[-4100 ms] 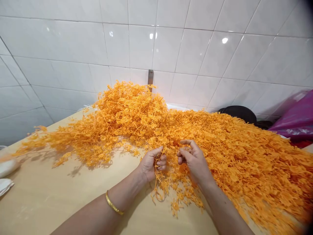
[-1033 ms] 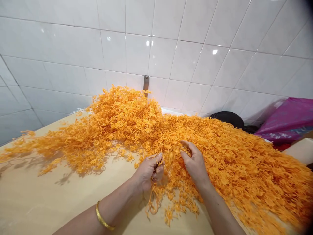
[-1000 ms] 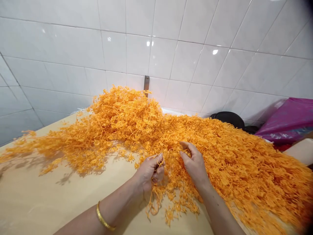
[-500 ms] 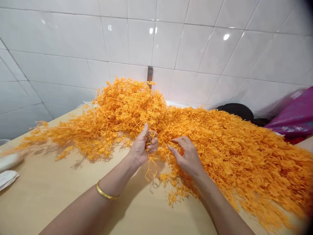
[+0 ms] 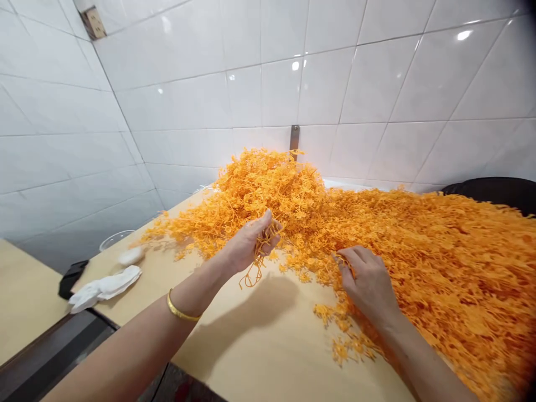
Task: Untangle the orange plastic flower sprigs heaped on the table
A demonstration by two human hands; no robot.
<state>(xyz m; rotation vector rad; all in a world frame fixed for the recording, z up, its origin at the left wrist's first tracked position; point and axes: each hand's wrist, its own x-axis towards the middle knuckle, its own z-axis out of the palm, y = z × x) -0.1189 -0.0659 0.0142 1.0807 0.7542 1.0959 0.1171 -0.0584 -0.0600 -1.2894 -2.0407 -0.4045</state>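
Orange sprigs [image 5: 301, 195]: a big matted mass spread across the table [image 5: 234, 335], heaped toward the wall.
Left hand [image 5: 249, 243]: fingers clenched around a small tangle [image 5: 256, 259], loops hanging below.
Right hand [image 5: 368, 287]: fingertips pinching a few strands [image 5: 344, 260] at the mass's near edge.
Progress: one small tangle is in hand; nearly all the mass lies matted.
Nearby: loose bits [image 5: 341, 335] lie below the right hand.

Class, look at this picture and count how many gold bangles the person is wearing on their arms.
1. The gold bangle sits on the left forearm, behind the left hand. The right forearm shows none, though parts of the arms lie out of frame, so others may be hidden.
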